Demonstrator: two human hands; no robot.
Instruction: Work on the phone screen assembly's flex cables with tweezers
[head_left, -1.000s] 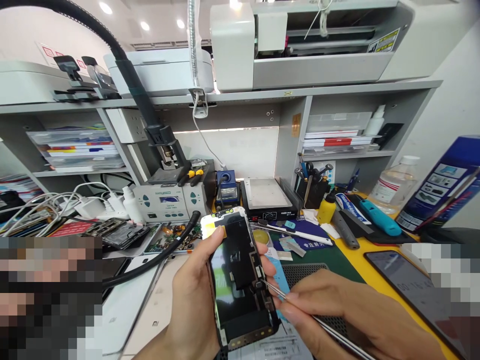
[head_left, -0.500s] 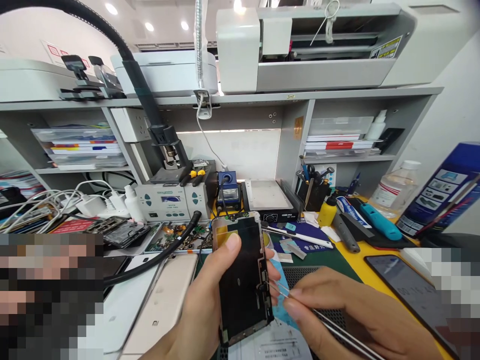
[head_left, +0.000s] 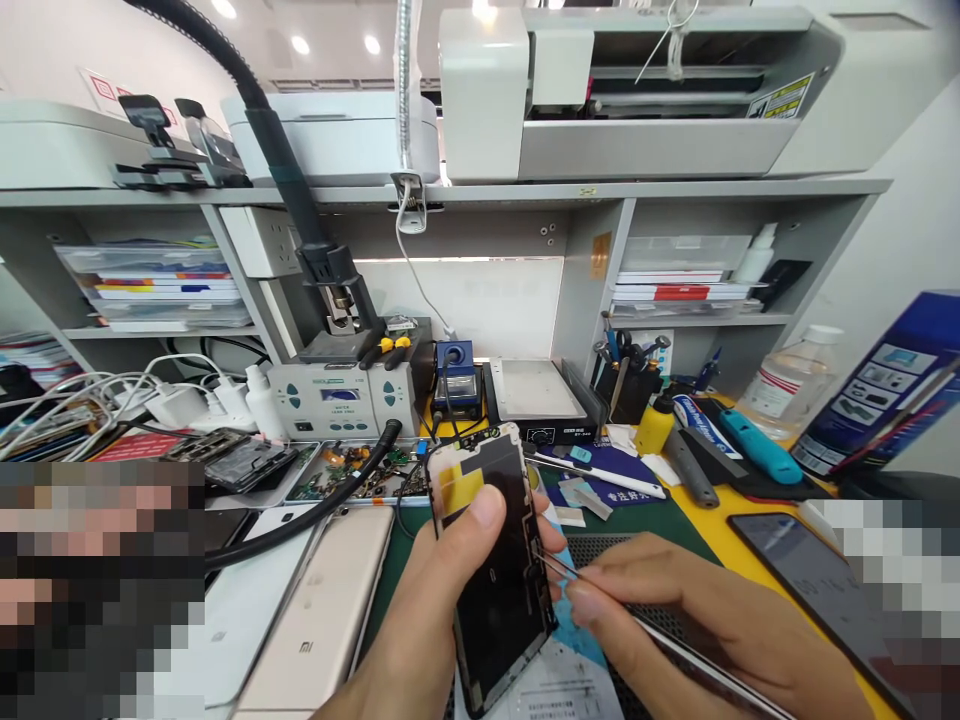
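A dark phone screen assembly (head_left: 499,610) with a yellow patch near its top is gripped in my left hand (head_left: 439,590), thumb across its face and fingers around the right edge. Metal tweezers (head_left: 697,658) are pinched in my right hand (head_left: 675,610). Their tips reach the right edge of the assembly, near its middle; whether they hold a part is too small to tell. Below the assembly lies a printed paper (head_left: 570,690) with a blue part.
Left of my left hand lie a gold phone (head_left: 322,600) and a white phone (head_left: 255,590), with a black hose (head_left: 300,540) crossing above. A dark phone (head_left: 810,590) rests at the right. Behind stand a grey soldering station (head_left: 337,400) and a flat heating plate (head_left: 536,388).
The assembly has tilted in my left hand, its lower end shifting right and down. My left thumb has moved slightly right, and the tweezer tips sit a little higher.
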